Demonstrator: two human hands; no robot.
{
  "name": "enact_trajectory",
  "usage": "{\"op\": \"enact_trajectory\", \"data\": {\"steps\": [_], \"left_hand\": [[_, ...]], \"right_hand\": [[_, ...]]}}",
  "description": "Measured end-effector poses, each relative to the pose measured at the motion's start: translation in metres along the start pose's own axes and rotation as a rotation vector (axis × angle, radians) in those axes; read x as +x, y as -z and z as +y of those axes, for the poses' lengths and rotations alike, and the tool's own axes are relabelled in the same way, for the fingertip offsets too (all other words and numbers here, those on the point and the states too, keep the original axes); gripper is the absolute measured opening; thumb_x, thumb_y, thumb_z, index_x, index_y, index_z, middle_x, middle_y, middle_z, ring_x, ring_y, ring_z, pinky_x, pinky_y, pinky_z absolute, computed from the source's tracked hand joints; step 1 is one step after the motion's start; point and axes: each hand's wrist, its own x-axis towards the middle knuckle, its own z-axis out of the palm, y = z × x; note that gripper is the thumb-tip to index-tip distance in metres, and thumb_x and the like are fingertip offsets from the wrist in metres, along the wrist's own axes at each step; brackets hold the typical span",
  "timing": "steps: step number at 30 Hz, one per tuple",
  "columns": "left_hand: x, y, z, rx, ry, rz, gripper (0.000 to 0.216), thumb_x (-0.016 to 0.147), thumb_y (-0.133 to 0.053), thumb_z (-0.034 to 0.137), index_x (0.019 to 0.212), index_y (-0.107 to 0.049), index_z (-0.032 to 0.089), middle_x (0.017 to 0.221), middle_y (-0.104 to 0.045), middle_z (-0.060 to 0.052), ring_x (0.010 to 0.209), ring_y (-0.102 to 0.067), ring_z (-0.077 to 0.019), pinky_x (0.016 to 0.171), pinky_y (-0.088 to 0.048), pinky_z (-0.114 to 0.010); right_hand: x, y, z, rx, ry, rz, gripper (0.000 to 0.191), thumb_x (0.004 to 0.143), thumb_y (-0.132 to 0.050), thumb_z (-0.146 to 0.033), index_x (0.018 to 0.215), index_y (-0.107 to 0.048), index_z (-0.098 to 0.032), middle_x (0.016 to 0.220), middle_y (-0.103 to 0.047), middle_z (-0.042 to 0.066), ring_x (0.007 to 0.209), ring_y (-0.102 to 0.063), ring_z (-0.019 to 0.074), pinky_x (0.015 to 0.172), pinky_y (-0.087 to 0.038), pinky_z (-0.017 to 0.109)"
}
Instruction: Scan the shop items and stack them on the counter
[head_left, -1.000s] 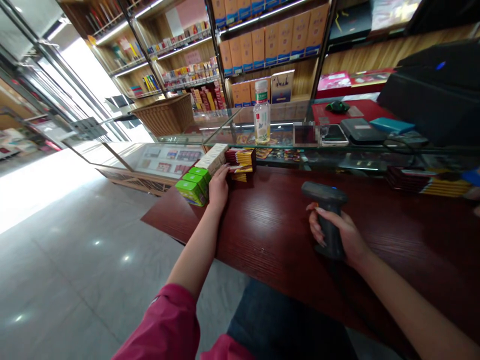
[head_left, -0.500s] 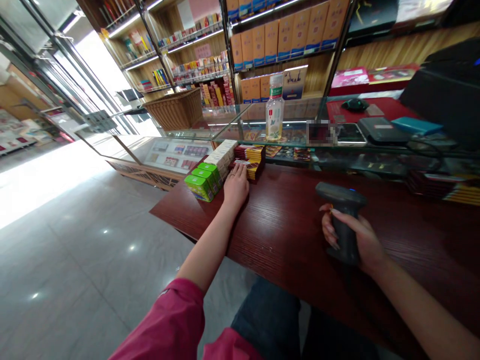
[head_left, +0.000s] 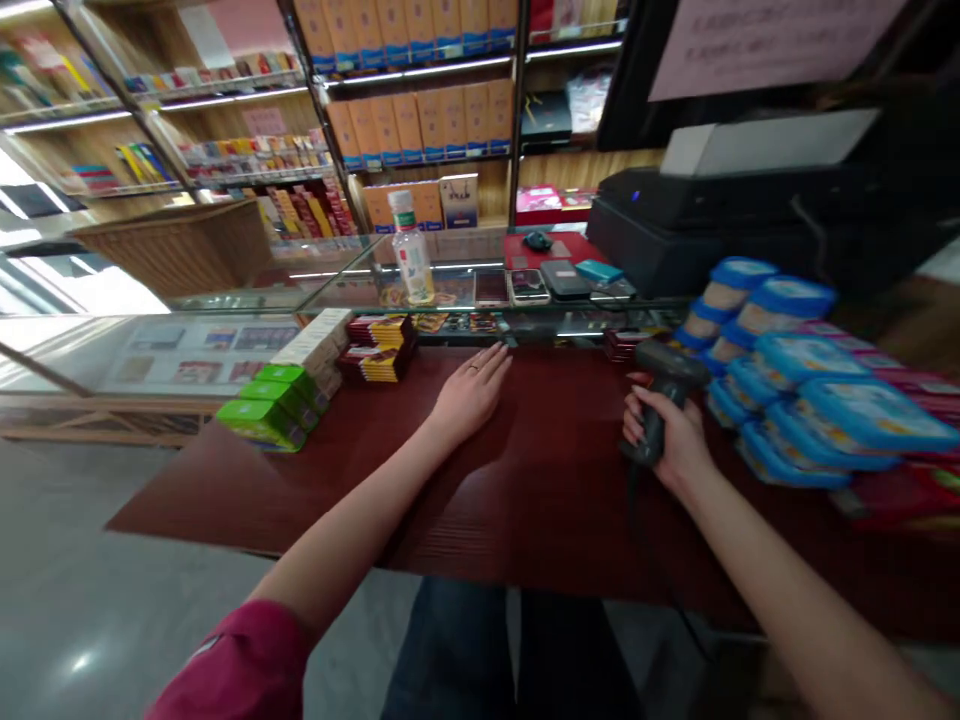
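Note:
My right hand (head_left: 670, 425) is wrapped round the handle of a dark barcode scanner (head_left: 667, 375), held above the brown counter (head_left: 517, 480). My left hand (head_left: 471, 393) reaches forward over the counter with its fingers stretched out, nothing in it. Left of that hand stand stacks of dark red and yellow packets (head_left: 377, 350). Beside them are a row of white boxes (head_left: 315, 345) and several green boxes (head_left: 274, 403). To the right of the scanner, blue-lidded plastic tubs (head_left: 817, 385) are piled up.
A drink bottle (head_left: 412, 255) stands on the glass showcase (head_left: 457, 245), near a phone (head_left: 529, 287) and a mouse (head_left: 537, 240). A wicker basket (head_left: 180, 245) is at the left. Black equipment (head_left: 712, 220) rises at the back right; red packs (head_left: 900, 375) lie behind the tubs.
The view has swung to the right, bringing the blue-lidded tubs into sight. My left hand has left the red and yellow packets and moved right. The scanner remains in my right hand.

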Motion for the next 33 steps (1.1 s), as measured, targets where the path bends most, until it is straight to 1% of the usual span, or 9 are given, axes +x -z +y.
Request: {"op": "enact_trajectory", "data": {"steps": [3,7,13,17,20,23,27,30,33], "left_hand": [[0.058,-0.032,0.05,-0.099,-0.119,-0.009,0.052,0.098,-0.045,0.013,0.15,-0.05,0.012,0.158,-0.05,-0.014,0.152,-0.041,-0.0224,0.126,-0.035,-0.039],[0.131,-0.076,0.099,-0.198,-0.116,-0.015,0.051,0.099,-0.047,0.013,0.15,-0.049,0.011,0.158,-0.05,-0.016,0.149,-0.045,-0.023,0.124,-0.038,-0.038],[0.193,-0.116,0.114,-0.267,0.056,-0.053,0.049,0.096,-0.047,0.003,0.144,-0.056,0.01,0.155,-0.052,-0.021,0.148,-0.047,-0.0261,0.123,-0.039,-0.042],[0.189,-0.108,0.106,-0.434,0.178,-0.047,0.042,0.097,-0.052,0.005,0.133,-0.068,0.018,0.147,-0.06,-0.018,0.137,-0.058,-0.0314,0.114,-0.046,-0.046],[0.166,-0.097,0.097,-0.615,0.278,0.063,0.036,0.098,-0.056,0.014,0.129,-0.072,0.023,0.137,-0.069,-0.012,0.126,-0.066,-0.032,0.111,-0.049,-0.045],[0.135,-0.095,0.085,-0.854,0.5,0.193,0.029,0.097,-0.062,0.021,0.122,-0.077,0.022,0.12,-0.078,-0.007,0.117,-0.071,-0.0296,0.105,-0.053,-0.041],[0.104,-0.103,0.075,-1.275,0.78,0.203,0.03,0.095,-0.064,0.027,0.121,-0.076,0.018,0.111,-0.079,-0.005,0.103,-0.075,-0.0237,0.092,-0.061,-0.036],[0.098,-0.106,0.075,-1.424,0.832,0.24,0.031,0.093,-0.066,0.026,0.121,-0.076,0.016,0.114,-0.079,-0.006,0.101,-0.075,-0.0212,0.09,-0.063,-0.034],[0.099,-0.107,0.078,-1.408,0.828,0.275,0.03,0.091,-0.068,0.024,0.118,-0.078,0.015,0.113,-0.079,-0.008,0.1,-0.075,-0.0228,0.087,-0.064,-0.036]], "right_hand": [[0.002,0.031,-0.007,0.002,0.087,0.108,0.035,0.066,-0.081,-0.031,0.093,-0.061,-0.023,0.053,-0.05,-0.009,0.036,-0.042,0.0079,0.034,-0.035,0.02],[0.007,0.047,-0.003,0.065,0.09,0.142,0.035,0.066,-0.08,-0.033,0.091,-0.058,-0.023,0.051,-0.05,-0.01,0.035,-0.041,0.0078,0.032,-0.034,0.019],[0.019,0.051,0.001,0.111,0.068,0.109,0.036,0.069,-0.079,-0.037,0.092,-0.054,-0.024,0.051,-0.05,-0.011,0.034,-0.04,0.0074,0.032,-0.033,0.019],[0.02,0.053,0.0,0.104,0.049,0.059,0.038,0.07,-0.08,-0.039,0.092,-0.053,-0.025,0.052,-0.05,-0.011,0.033,-0.04,0.0069,0.031,-0.033,0.019],[0.016,0.048,-0.002,0.104,-0.016,-0.039,0.038,0.071,-0.081,-0.039,0.093,-0.055,-0.024,0.054,-0.051,-0.011,0.033,-0.039,0.0064,0.031,-0.032,0.018],[0.009,0.04,-0.002,0.08,-0.105,-0.177,0.036,0.072,-0.08,-0.038,0.096,-0.058,-0.022,0.056,-0.052,-0.009,0.033,-0.038,0.0065,0.03,-0.031,0.019],[0.001,0.031,0.0,0.026,-0.149,-0.264,0.034,0.074,-0.08,-0.037,0.096,-0.059,-0.022,0.057,-0.054,-0.008,0.034,-0.039,0.0072,0.03,-0.032,0.019],[-0.001,0.028,0.002,0.016,-0.168,-0.294,0.031,0.076,-0.079,-0.037,0.094,-0.059,-0.021,0.058,-0.054,-0.008,0.034,-0.038,0.0064,0.03,-0.032,0.019],[0.0,0.029,0.003,0.016,-0.187,-0.313,0.028,0.078,-0.078,-0.037,0.091,-0.059,-0.021,0.058,-0.054,-0.008,0.033,-0.037,0.0055,0.03,-0.032,0.018]]}}
